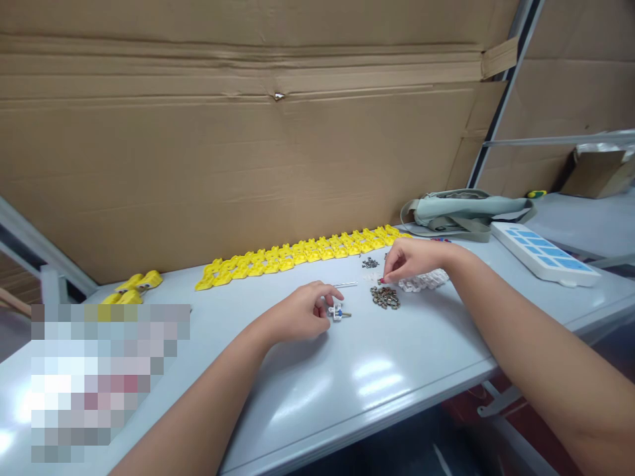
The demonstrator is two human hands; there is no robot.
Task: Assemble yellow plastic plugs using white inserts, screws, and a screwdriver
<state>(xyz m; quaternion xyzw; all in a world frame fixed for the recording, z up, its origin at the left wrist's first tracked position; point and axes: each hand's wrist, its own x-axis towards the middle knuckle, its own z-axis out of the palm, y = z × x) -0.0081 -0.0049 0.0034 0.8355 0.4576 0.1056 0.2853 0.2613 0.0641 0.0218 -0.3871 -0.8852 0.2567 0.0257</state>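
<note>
My left hand (308, 309) rests low over the table, its fingers curled at the left side of a small white plastic part (337, 312). That part has a blue piece in it and a thin brass-coloured pin sticking out to the right. Beyond these fingers lies a slim metal rod (346, 284). My right hand (407, 258) is closed in a pinch above a pile of small metal fittings (385, 297). A tiny bit of red and metal shows at its fingertips, too small to name. White plastic parts (423, 281) lie beside this hand, and small dark screws (370, 263) lie behind the fittings.
A long double row of yellow plastic pieces (297, 255) runs along the cardboard wall (238, 165). More yellow pieces (129, 289) lie at left, behind a pixelated area. At right are a pale green bag (456, 210) and a white case with blue compartments (546, 253).
</note>
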